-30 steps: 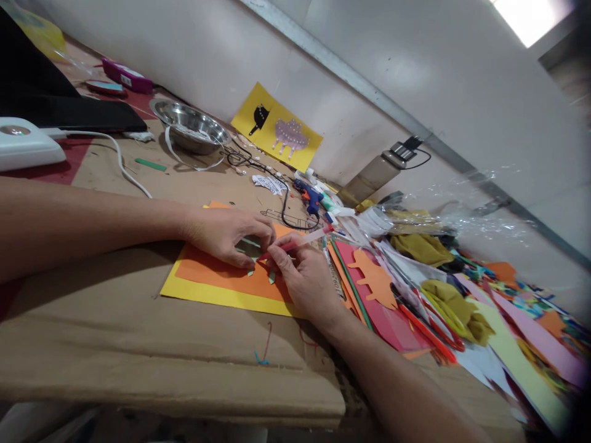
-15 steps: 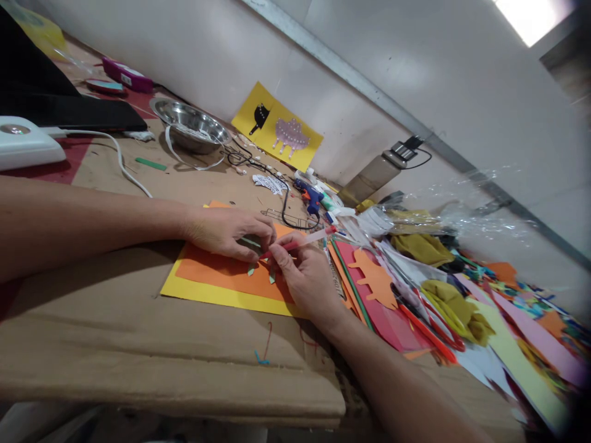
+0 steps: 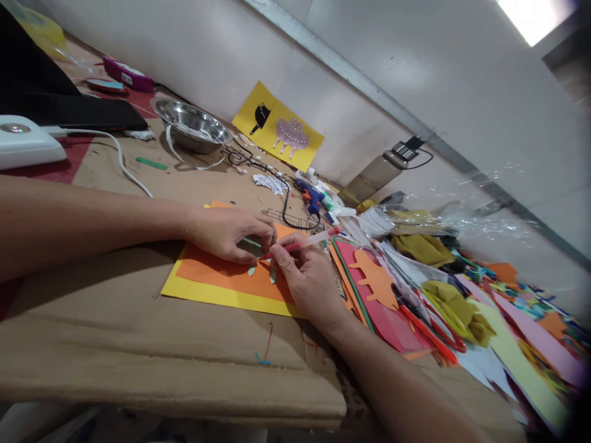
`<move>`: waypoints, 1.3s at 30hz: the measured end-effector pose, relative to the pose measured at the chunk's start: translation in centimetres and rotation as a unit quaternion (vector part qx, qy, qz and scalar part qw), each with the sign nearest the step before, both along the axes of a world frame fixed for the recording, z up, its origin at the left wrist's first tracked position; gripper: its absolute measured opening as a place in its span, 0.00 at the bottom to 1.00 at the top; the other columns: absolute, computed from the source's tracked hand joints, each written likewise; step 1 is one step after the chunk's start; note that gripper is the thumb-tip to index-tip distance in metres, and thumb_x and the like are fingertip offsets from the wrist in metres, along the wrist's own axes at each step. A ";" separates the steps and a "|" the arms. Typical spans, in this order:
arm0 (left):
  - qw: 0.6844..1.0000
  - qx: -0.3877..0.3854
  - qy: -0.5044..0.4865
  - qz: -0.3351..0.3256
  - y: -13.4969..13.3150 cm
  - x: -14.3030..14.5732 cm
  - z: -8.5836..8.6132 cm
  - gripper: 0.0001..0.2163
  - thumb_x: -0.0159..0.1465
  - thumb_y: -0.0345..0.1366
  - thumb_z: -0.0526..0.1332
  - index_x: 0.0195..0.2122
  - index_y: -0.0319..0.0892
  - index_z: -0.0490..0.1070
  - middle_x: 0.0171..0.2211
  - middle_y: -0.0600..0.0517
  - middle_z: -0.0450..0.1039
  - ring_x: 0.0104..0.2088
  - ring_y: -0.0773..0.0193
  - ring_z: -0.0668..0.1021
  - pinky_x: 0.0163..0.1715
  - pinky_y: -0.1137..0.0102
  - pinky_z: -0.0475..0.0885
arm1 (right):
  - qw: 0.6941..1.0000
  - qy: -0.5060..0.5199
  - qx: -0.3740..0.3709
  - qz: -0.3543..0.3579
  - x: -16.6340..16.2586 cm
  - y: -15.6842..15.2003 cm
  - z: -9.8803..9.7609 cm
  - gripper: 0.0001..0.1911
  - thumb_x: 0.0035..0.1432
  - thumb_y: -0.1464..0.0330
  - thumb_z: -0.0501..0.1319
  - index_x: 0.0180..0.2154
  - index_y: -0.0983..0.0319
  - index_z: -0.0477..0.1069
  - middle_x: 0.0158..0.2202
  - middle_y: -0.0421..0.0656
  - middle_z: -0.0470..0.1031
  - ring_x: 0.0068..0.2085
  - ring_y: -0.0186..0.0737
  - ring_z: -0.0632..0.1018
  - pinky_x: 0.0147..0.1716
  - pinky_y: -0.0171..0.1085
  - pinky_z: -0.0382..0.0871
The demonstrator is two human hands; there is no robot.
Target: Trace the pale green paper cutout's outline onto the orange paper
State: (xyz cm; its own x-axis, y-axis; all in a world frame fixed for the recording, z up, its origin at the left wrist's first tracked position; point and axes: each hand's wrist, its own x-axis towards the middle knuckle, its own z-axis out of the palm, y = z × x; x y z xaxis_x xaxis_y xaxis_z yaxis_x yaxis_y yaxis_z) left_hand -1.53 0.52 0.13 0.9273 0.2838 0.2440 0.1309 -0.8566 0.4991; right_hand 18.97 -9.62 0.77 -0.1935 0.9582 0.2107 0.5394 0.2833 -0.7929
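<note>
My right hand (image 3: pixel 308 274) grips a red pen (image 3: pixel 319 237) with a clear barrel, its tip down by my left fingertips. With bent fingers, my left hand (image 3: pixel 229 232) holds a pale green paper cutout (image 3: pixel 273 274) down against an orange sheet (image 3: pixel 210 268). Most of the cutout is hidden under both hands; small leg-like ends show below. Beneath the orange sheet lies a larger yellow sheet (image 3: pixel 196 296), its near edge showing.
A steel bowl (image 3: pixel 190 123), a blue glue gun (image 3: pixel 310 197) with a black cord, and a bottle (image 3: pixel 376 175) stand farther back. To the right are an orange cutout (image 3: pixel 376 280), red-handled scissors (image 3: pixel 427 329) and paper scraps. A decorated yellow card (image 3: pixel 279 126) leans against the wall.
The pen's upper end has shifted slightly right in my right hand. My left hand stays almost in place on the green cutout.
</note>
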 end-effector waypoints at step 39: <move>1.000 0.005 -0.003 0.001 0.1 -0.1 -0.3 0.06 0.65 0.33 0.66 0.43 0.42 0.74 0.50 0.46 0.77 0.51 0.54 0.80 0.54 0.65 0.71 | 0.997 -0.051 0.047 -0.020 0.2 0.1 0.3 0.10 0.65 0.61 0.60 0.32 0.58 0.71 0.24 0.39 0.76 0.23 0.35 0.73 0.23 0.33 0.64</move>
State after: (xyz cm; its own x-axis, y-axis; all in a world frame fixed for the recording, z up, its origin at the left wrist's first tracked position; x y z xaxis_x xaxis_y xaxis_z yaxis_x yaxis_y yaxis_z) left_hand -1.58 0.65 -0.16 0.9251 0.2831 0.2531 0.1290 -0.8612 0.4916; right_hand 19.21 -9.52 1.08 -0.1810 0.9425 0.2810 0.6280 0.3307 -0.7045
